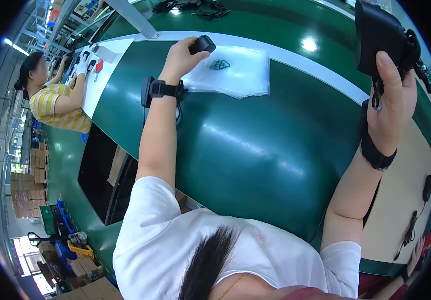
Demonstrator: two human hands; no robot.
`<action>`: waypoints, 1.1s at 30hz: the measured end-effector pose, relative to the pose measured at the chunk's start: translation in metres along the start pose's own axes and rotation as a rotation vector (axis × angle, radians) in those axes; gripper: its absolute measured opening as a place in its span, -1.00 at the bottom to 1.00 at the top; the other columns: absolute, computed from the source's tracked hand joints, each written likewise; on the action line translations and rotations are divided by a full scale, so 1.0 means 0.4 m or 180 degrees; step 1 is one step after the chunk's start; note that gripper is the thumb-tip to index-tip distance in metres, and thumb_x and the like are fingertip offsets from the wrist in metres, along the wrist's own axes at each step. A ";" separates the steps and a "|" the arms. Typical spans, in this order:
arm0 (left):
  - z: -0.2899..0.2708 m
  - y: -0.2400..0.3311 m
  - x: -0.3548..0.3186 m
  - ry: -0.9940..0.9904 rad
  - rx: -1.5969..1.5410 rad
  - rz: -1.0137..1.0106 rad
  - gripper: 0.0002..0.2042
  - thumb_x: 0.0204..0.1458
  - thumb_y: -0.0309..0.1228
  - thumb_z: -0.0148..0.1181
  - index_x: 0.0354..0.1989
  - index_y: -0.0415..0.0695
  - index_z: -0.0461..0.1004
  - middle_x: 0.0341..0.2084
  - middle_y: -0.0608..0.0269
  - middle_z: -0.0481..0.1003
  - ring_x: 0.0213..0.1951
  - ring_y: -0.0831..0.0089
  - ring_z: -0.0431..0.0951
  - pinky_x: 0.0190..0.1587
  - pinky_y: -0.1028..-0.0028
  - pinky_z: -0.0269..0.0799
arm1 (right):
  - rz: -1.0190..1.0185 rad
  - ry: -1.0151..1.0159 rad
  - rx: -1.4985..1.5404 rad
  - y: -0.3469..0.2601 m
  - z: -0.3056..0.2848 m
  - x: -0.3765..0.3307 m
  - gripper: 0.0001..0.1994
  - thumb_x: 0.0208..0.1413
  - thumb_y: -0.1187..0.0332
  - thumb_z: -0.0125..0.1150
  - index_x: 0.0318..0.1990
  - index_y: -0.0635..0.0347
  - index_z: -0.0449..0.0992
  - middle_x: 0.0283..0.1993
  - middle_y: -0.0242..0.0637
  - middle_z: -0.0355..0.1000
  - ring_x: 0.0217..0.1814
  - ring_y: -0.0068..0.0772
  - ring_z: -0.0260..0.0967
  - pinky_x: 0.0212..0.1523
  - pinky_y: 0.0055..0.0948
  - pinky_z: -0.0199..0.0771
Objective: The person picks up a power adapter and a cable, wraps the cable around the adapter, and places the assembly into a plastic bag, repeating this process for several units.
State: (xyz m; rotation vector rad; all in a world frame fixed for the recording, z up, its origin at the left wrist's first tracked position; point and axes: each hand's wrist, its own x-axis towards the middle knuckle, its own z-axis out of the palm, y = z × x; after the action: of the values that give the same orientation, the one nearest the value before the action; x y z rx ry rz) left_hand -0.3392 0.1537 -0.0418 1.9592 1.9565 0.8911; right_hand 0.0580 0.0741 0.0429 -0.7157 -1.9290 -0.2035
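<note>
In my left hand [181, 59], at the far middle of the table, is a small black rounded block [203, 44], held between thumb and fingers. Its exact kind is unclear. That hand is over the left edge of a stack of clear plastic bags [250, 72] with a green printed mark. On the far right, my right hand [394, 102] is raised and closed around a black power adapter [381, 37]. A bundled black cable [409, 50] hangs beside the adapter, against my fingers. Most of the right fingers are hidden behind these things.
The green table [245, 150] spreads before me. A cardboard sheet [400, 200] at right carries another black adapter [428, 187] with its cord. Black cables [210, 11] lie on the far green surface. A co-worker in a yellow striped shirt [58, 106] is at left; another person's hand [416, 255] shows lower right.
</note>
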 end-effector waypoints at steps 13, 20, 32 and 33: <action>0.210 0.173 -0.076 0.0211 0.0918 0.1141 -0.53 -0.30 -0.03 0.28 -0.41 -0.25 0.50 -0.38 -0.03 0.43 -0.25 0.06 0.42 -0.22 0.27 0.39 | -0.0103 -0.0071 -0.0665 0.002 -0.022 0.017 -0.43 -0.22 0.84 0.01 0.02 0.12 0.37 -0.06 -0.04 0.31 -0.09 -0.17 0.35 -0.14 -0.52 0.35; 0.239 0.187 -0.039 -0.0541 0.1071 0.0741 -0.71 -0.28 -0.26 0.10 -0.65 -0.33 0.47 -0.61 -0.16 0.44 -0.47 -0.05 0.46 -0.32 0.19 0.40 | -0.0135 0.0019 -0.0475 0.018 -0.011 0.022 -0.47 -0.20 0.82 0.01 -0.01 0.15 0.39 -0.08 -0.06 0.32 -0.10 -0.17 0.35 -0.12 -0.49 0.34; 0.231 0.032 0.001 -0.1228 -0.1426 -0.0830 -0.82 -0.12 -0.39 0.19 -0.56 -0.28 0.50 -0.72 0.33 0.41 -0.65 0.58 0.37 -0.60 0.55 0.20 | 0.1528 0.1023 0.2418 -0.051 0.109 0.043 -0.42 -0.30 0.37 0.38 -0.07 0.38 0.28 -0.24 -0.28 0.42 -0.22 -0.55 0.34 -0.14 -0.51 0.37; 0.240 0.050 0.001 -0.1247 -0.1452 -0.0783 -0.82 -0.12 -0.39 0.19 -0.56 -0.28 0.50 -0.72 0.33 0.41 -0.65 0.58 0.37 -0.60 0.55 0.20 | 0.1602 0.0902 0.2694 -0.054 0.091 0.040 -0.45 -0.28 0.37 0.37 -0.09 0.38 0.29 -0.24 -0.29 0.41 -0.21 -0.57 0.34 -0.15 -0.52 0.37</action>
State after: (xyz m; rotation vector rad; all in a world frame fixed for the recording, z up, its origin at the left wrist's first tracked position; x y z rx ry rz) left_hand -0.2687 0.1767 -0.1061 1.4646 1.5589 0.7382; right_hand 0.0129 0.0789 0.0435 -0.5216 -1.3211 0.7447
